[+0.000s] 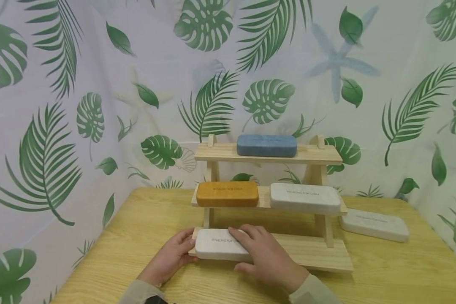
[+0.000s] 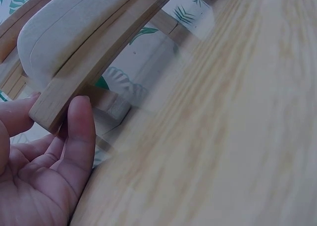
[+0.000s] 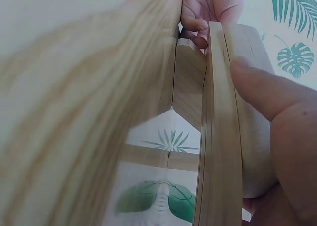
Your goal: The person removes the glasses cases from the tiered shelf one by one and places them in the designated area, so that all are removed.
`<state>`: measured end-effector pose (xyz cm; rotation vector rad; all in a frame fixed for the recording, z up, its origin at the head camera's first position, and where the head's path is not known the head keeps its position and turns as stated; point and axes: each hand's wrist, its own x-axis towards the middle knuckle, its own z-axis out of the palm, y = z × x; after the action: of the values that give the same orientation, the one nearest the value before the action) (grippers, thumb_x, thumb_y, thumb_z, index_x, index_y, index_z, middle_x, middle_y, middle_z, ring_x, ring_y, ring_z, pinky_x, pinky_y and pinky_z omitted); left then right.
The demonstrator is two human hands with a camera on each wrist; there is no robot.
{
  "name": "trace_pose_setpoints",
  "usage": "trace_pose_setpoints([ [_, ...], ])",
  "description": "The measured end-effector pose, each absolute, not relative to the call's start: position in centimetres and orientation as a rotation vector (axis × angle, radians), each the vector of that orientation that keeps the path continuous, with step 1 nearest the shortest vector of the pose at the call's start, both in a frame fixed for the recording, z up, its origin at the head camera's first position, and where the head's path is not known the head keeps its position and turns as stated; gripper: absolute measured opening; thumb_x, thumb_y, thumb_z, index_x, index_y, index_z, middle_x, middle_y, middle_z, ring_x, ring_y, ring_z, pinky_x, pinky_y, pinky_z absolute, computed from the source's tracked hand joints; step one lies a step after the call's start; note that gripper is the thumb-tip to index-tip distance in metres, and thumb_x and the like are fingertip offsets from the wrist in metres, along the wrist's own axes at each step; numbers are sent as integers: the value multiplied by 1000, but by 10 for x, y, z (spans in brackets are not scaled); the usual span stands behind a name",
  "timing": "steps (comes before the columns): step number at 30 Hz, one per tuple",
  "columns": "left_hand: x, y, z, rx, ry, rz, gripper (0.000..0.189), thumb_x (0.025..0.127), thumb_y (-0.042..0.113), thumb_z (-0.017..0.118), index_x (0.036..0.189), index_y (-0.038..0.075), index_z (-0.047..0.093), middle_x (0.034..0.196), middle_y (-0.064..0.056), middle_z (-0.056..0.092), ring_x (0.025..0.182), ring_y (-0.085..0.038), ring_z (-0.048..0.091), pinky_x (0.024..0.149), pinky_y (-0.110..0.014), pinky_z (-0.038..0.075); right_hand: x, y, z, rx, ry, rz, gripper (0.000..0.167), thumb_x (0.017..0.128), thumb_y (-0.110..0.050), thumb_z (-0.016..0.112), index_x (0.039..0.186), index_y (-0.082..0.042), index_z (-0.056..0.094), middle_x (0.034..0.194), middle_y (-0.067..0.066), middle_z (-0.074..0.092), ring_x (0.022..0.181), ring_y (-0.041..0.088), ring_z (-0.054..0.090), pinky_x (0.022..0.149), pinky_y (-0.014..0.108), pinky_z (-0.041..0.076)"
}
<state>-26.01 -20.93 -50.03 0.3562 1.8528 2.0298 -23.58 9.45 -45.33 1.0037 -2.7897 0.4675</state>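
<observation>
A white glasses case (image 1: 220,244) with a line of dark print lies at the left end of the bottom tier of a wooden display stand (image 1: 315,253). My right hand (image 1: 264,255) grips this case near its right end, fingers over the lid and thumb (image 3: 257,87) along its front side. At the stand's left end, my left hand (image 1: 172,255) pinches the corner of the bottom board (image 2: 74,87) between thumb and fingers, right beside the case. On the middle tier sit an orange case (image 1: 227,195) and another white case (image 1: 305,198).
A blue case (image 1: 267,146) rests on the top tier. Behind the stand's right side, one more white case (image 1: 374,226) lies on the wood-grain table (image 1: 395,274). A leaf-patterned cloth (image 1: 137,63) hangs behind and to the left.
</observation>
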Motion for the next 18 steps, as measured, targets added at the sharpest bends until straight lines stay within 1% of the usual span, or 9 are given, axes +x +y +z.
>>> trace_pose_setpoints([
  [7, -258, -209, -499, 367, 1850, 2035, 66, 109, 26, 51, 158, -5, 20, 138, -19, 55, 114, -28, 62, 91, -40, 55, -236, 97, -454, 1026, -2758, 483, 78, 90, -45, 76, 156, -26, 41, 141, 5, 50, 121, 28, 50, 101, 49, 45],
  [13, -257, -208, -498, 352, 1864, 2036, 66, 109, 26, 51, 157, -5, 20, 137, -18, 55, 114, -27, 61, 91, -40, 55, -233, 97, -452, 1032, -2778, 451, 75, 93, -44, 72, 158, -26, 39, 144, 6, 48, 123, 29, 48, 101, 50, 45],
  [18, -257, -208, -497, 350, 1868, 2035, 66, 109, 25, 51, 158, -5, 19, 137, -19, 54, 113, -27, 62, 91, -40, 55, -231, 98, -452, 1038, -2785, 450, 74, 94, -43, 71, 158, -27, 38, 144, 7, 47, 123, 29, 48, 102, 50, 44],
])
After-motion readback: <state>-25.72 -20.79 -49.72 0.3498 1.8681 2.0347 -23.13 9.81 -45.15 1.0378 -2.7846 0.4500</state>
